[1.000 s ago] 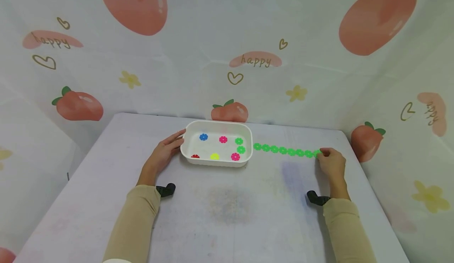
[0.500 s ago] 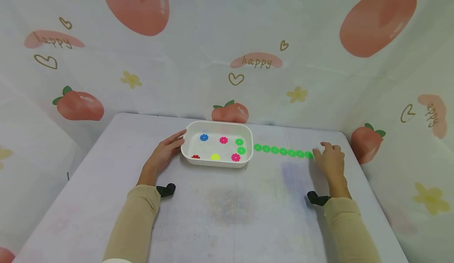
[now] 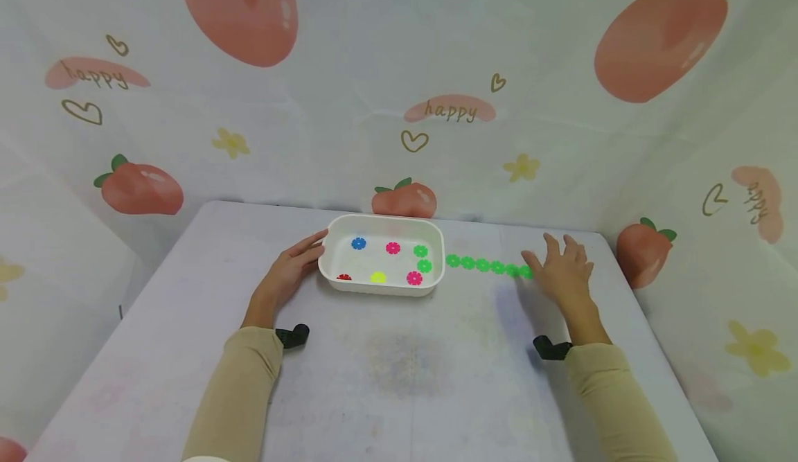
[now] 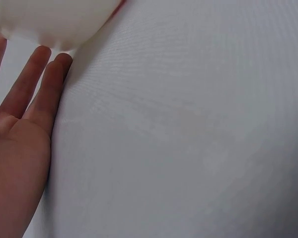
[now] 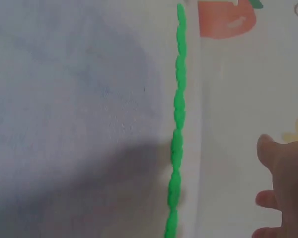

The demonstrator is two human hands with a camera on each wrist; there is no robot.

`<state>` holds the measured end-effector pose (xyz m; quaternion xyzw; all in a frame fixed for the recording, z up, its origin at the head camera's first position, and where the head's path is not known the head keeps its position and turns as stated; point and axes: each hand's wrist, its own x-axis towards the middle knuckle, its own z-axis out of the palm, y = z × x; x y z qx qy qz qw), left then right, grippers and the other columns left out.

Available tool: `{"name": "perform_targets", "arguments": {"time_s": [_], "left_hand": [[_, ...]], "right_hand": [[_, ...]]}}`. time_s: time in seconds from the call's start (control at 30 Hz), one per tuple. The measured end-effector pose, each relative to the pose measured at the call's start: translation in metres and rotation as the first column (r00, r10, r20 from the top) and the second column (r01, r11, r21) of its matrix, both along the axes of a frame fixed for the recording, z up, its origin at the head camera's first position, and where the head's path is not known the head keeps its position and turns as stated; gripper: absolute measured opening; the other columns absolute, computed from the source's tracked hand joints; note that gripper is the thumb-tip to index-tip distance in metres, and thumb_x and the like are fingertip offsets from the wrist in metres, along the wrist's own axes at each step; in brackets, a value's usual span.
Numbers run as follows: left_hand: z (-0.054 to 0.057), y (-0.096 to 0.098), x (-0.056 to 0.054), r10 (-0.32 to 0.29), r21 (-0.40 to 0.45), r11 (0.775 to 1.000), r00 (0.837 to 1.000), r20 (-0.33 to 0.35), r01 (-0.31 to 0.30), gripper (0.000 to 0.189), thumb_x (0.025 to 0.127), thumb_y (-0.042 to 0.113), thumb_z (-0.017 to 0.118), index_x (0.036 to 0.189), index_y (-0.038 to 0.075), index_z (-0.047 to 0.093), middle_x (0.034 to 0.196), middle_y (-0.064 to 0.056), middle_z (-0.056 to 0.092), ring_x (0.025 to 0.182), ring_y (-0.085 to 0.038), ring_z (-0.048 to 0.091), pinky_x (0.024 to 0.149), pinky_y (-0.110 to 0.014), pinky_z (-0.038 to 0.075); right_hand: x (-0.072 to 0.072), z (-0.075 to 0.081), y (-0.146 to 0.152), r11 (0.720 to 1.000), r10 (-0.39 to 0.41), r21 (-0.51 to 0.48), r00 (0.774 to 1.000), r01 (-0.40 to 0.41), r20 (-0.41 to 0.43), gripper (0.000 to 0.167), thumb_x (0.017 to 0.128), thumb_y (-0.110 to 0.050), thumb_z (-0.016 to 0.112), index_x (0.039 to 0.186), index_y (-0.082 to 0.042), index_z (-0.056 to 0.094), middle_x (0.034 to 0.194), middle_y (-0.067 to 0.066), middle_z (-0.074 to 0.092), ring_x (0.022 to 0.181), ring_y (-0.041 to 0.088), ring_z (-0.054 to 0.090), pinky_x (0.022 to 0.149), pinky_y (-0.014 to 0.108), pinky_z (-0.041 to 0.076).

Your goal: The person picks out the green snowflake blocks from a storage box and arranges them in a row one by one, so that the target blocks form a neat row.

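Note:
My left hand (image 3: 283, 278) rests beside the white tray (image 3: 368, 288), its straight fingers touching the tray's left end; the left wrist view shows the fingertips against the tray wall (image 4: 59, 20). Over the right end of a row of several green notched plastic discs (image 3: 483, 265) hovers my right hand (image 3: 566, 275), fingers spread and holding nothing. It hides part of the row's end. From the right wrist view the green row (image 5: 179, 106) runs as a line on the table, and the right hand's fingers (image 5: 293, 173) appear apart from it.
Inside the tray lie loose discs: a blue one (image 3: 358, 244), a yellow one (image 3: 378, 278), a partly hidden red one (image 3: 344, 278), two pink and two green. A patterned cloth (image 3: 461, 164) hangs behind the white table (image 3: 405, 406).
My right hand let go of the row's right end, lifted and spread its fingers, then shifted left over it. The left hand and tray hold their place.

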<state>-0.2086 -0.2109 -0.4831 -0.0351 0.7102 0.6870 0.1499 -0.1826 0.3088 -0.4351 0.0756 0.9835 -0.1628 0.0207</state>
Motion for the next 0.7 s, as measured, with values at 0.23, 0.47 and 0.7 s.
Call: {"name": "perform_targets", "arguments": {"time_s": [0.23, 0.47, 0.7], "left_hand": [[0.000, 0.000, 0.000, 0.005, 0.001, 1.000, 1.000, -0.002, -0.005, 0.052, 0.103, 0.035, 0.061, 0.154, 0.028, 0.048, 0.160, -0.002, 0.046, 0.132, -0.004, 0.054, 0.115, -0.022, 0.044], [0.002, 0.001, 0.002, 0.006, -0.005, 1.000, 1.000, 0.001, -0.006, 0.051, 0.104, 0.033, 0.059, 0.154, 0.029, 0.047, 0.160, -0.002, 0.047, 0.133, -0.005, 0.053, 0.117, -0.024, 0.042], [0.001, 0.001, 0.002, 0.002, -0.002, 1.000, 1.000, -0.013, -0.002, 0.051, 0.105, 0.032, 0.058, 0.154, 0.027, 0.046, 0.160, -0.004, 0.047, 0.130, -0.002, 0.054, 0.105, -0.013, 0.047]], "right_hand": [[-0.004, 0.001, -0.018, 0.996, 0.082, 0.036, 0.995, -0.080, -0.051, 0.085, 0.103, -0.066, 0.036, 0.159, -0.004, 0.025, 0.163, 0.038, 0.009, 0.149, 0.065, 0.003, 0.111, 0.085, 0.003], [-0.008, 0.006, -0.036, 0.990, 0.133, 0.045, 0.990, -0.131, -0.056, 0.086, 0.102, -0.068, 0.036, 0.160, -0.006, 0.023, 0.165, 0.035, 0.006, 0.150, 0.063, 0.000, 0.113, 0.085, -0.002], [-0.009, 0.013, -0.053, 0.980, 0.188, 0.075, 0.982, -0.185, -0.030, 0.087, 0.101, -0.069, 0.035, 0.161, -0.009, 0.020, 0.167, 0.032, 0.003, 0.151, 0.061, -0.003, 0.115, 0.082, -0.004]]}}
